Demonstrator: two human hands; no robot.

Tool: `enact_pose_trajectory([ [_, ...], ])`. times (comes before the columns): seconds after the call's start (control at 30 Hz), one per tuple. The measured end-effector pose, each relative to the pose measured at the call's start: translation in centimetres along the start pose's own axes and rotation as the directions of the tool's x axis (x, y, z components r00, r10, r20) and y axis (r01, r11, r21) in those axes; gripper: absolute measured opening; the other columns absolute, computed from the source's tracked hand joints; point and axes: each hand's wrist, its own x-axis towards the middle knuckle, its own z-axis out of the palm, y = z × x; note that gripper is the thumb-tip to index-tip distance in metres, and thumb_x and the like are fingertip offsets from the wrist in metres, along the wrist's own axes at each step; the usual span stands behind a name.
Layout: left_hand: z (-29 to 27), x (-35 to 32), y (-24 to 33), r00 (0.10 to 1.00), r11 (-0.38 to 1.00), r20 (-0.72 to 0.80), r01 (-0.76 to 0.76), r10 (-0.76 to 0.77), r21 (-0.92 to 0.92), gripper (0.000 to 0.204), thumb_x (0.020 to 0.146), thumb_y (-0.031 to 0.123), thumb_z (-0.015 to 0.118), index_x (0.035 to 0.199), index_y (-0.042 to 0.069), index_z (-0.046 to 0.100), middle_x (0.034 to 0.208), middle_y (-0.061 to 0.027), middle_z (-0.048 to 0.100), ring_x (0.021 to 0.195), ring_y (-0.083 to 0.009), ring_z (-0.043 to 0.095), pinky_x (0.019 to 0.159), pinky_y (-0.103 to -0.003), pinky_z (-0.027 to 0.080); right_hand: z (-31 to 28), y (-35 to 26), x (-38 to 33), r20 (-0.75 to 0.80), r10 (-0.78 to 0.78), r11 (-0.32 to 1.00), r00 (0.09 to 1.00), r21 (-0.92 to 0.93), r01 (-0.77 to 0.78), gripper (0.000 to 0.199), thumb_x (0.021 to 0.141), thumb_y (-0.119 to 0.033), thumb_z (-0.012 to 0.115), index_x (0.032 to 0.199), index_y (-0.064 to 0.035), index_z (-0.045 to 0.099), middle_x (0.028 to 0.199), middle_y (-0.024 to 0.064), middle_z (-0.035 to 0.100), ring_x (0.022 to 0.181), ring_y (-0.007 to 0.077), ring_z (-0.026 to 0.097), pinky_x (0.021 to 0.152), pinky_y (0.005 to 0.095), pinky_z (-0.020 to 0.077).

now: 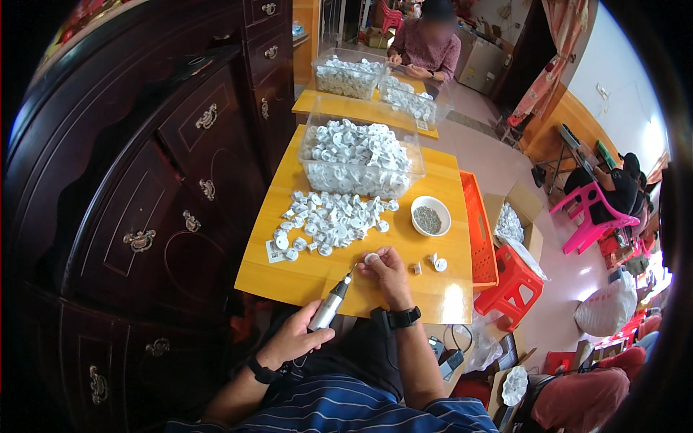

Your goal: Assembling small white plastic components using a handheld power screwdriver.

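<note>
Hands at work, relative to the white bowl [431, 202]: left hand [297, 334] closed around a silver driver-like tool [328, 309]; right hand [390, 273] pinching a white round piece [371, 258] left of the bowl and nearer the person; tip just beside piece; square alignment, steady pinch and light pressure seem advisable.

Glossy wood-look tabletop [285, 280]; smooth metallic-looking screwdriver [328, 310]; matt plastic pieces [336, 222]; clear plastic bin [361, 182]; polished wood cabinet [133, 184]
</note>
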Motion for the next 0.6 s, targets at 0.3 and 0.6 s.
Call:
enact_pose_trajectory([
  [0.3, 0.4, 0.6, -0.2, 1.000, 0.999, -0.016, 0.005, -0.005, 0.032, 0.060, 0.092, 0.019, 0.071, 0.142, 0.000, 0.044, 0.086, -0.0020, 0.059, 0.065, -0.0076, 0.056, 0.059, -0.023, 0.048, 0.1, 0.8, -0.3, 0.017, 0.001, 0.998, 1.000, -0.057, 0.000, 0.017, 0.101, -0.010, 0.060, 0.117, -0.0018, 0.059, 0.103, 0.0062, 0.068, 0.087, 0.0129, 0.068, 0.079, 0.0248, 0.0575],
  [0.6, 0.5, 2.1, -0.3, 1.000, 0.995, -0.011, 0.003, -0.002, 0.098, 0.061, 0.092, 0.019, 0.071, 0.143, 0.001, 0.043, 0.088, 0.0000, 0.056, 0.065, -0.0055, 0.053, 0.058, -0.021, 0.046, 0.6, 1.3, -0.4, 0.013, -0.051, 0.990, 0.999, -0.128, 0.052, 0.011, 0.101, -0.008, 0.061, 0.109, -0.0014, 0.060, 0.094, 0.0023, 0.067, 0.082, 0.0102, 0.066, 0.074, 0.0231, 0.0551],
])
